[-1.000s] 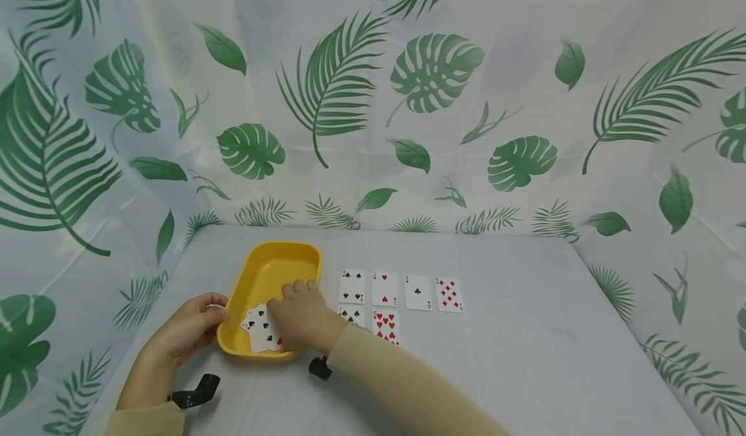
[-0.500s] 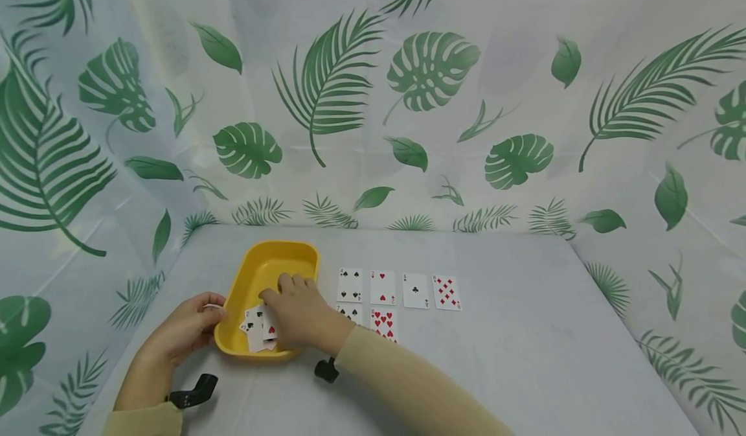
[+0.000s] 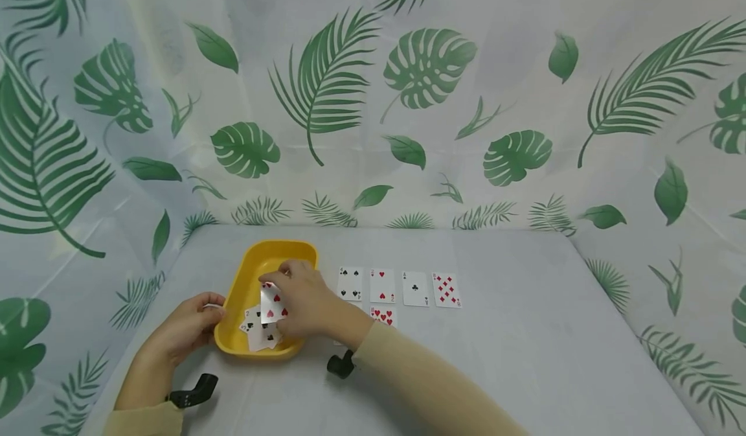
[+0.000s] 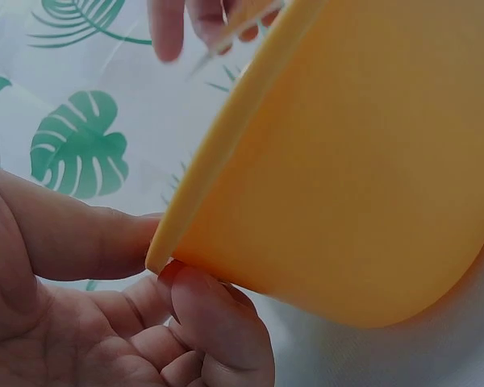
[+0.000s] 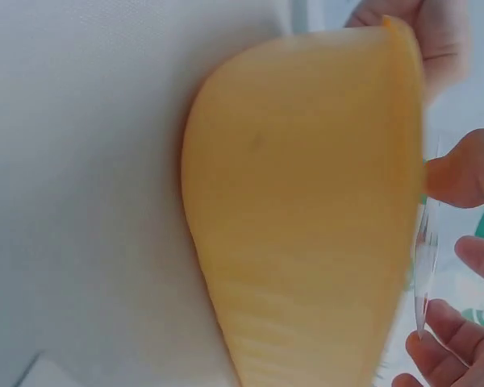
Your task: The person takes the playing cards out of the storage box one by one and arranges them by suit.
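In the head view, my left hand (image 3: 186, 329) pinches the left rim of a yellow plastic tray (image 3: 274, 252). The left wrist view has thumb and fingers on either side of that rim. My right hand (image 3: 309, 303), over the tray's right side, holds a playing card (image 3: 272, 304) with red hearts by its edges. Seen edge-on in the right wrist view, this card (image 5: 426, 266) sits between thumb and fingertips, above the rim. Below it, several loose cards (image 3: 256, 337) lie face up in the near end of the tray, a two with black pips among them.
Right of the tray, a row holds the four of spades (image 3: 350, 284), two of hearts (image 3: 382, 286), ace of clubs (image 3: 416, 289) and a diamonds card (image 3: 446, 291). Nearer lies a hearts card (image 3: 383, 315), partly behind my right wrist. Leaf-printed cloth (image 3: 350, 164) walls the table's back and sides.
My right hand has lifted the hearts card off the pile and tilted it up, its wrist shifting right over the seven of spades. The left hand keeps its grip on the rim.
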